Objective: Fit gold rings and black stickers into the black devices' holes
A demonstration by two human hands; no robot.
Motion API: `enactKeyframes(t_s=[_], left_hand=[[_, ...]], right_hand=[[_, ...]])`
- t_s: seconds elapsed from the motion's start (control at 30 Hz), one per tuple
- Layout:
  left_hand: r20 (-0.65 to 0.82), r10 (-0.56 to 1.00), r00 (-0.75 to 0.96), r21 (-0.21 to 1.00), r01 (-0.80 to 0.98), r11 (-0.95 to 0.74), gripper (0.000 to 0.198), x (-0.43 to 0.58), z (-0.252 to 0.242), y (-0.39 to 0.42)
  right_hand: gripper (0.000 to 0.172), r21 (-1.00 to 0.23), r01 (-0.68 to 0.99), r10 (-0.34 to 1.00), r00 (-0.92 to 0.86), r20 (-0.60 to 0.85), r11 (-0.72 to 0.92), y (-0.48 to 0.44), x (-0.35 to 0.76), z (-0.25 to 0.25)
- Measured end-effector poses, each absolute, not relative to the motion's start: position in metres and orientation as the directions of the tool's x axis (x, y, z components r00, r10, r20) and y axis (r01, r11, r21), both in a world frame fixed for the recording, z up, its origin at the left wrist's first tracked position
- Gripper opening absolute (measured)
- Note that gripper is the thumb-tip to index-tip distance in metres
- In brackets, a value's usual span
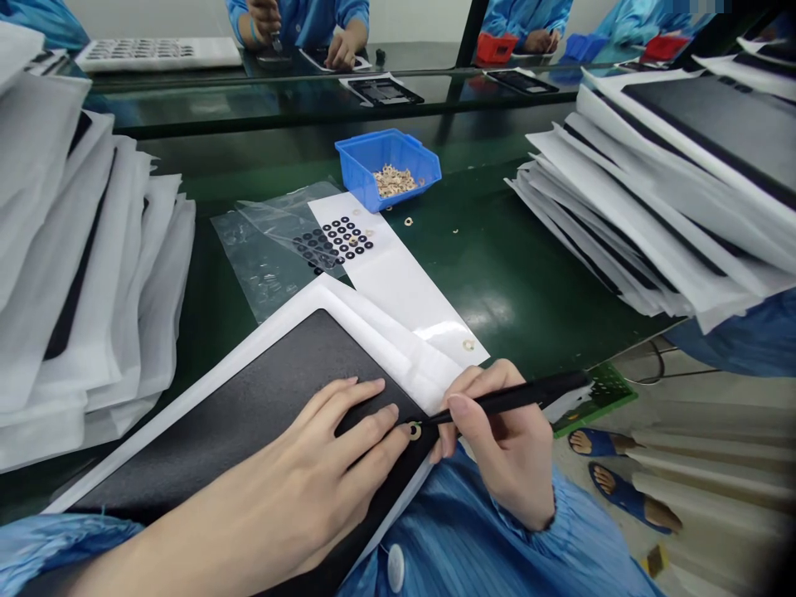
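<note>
Bench: a long green-topped workbench (491,282) runs ahead, with co-workers in blue smocks beyond a glass divider.
Stacks: a left stack of sleeved panels (80,274) and a right stack of sleeved panels (647,199) flank the work area.
Work piece: a black panel in a white sleeve (230,414) slopes from the bench edge towards the person's lap.
Supplies: a blue plastic bin (357,162) holds gold rings; a white sheet (398,290) carries black rings, partly under a clear plastic bag (261,265).
Left hand (317,448): open, fingers resting flat on the panel, gripping nothing.
Right hand (497,439): grasping a slim black tool (510,396) like a pen.
Small gold ring (414,430): on the panel at the tool's tip, just beside the left fingertips.
Risk: a slip of the tool could flick the ring away or scratch the panel; the sloping panel could slide if the left hand lifts.
</note>
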State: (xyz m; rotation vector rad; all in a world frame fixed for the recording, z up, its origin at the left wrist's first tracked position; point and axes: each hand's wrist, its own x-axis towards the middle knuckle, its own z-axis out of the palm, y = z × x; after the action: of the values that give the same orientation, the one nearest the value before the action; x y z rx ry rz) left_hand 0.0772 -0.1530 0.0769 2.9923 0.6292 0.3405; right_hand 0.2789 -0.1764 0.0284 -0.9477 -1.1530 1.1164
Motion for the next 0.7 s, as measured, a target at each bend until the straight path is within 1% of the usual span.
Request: enactKeyframes(t_s=[0.17,0.27,0.4,0.57,0.7], left_hand=[[0.180,0.390,0.903,0.086,0.380,-0.921,0.041,0.078,0.078,-0.154],[0.155,0.391,0.907,0.078,0.384,-0.920,0.042,0.080,0.078,-0.156],[0.113,0.454,0.884,0.102,0.444,-0.890,0.042,0.082,0.071,-0.160],[0.146,0.480,0.865,0.123,0.466,-0.876,0.049,0.079,0.061,-0.166],[0.137,0.467,0.873,0.099,0.457,-0.884,0.045,0.080,0.060,-0.169]], right_hand=[[0.011,-0.943,-0.118,0.950,0.074,0.304,0.311,-0.180,0.278,0.025],[0.011,-0.935,-0.148,0.945,0.121,0.305,0.321,-0.181,0.277,0.023],[0.010,-0.934,-0.158,0.944,0.135,0.302,0.321,-0.183,0.276,0.022],[0.010,-0.930,-0.134,0.935,0.148,0.323,0.342,-0.184,0.277,0.020],[0.011,-0.926,-0.119,0.931,0.122,0.345,0.358,-0.184,0.277,0.020]])
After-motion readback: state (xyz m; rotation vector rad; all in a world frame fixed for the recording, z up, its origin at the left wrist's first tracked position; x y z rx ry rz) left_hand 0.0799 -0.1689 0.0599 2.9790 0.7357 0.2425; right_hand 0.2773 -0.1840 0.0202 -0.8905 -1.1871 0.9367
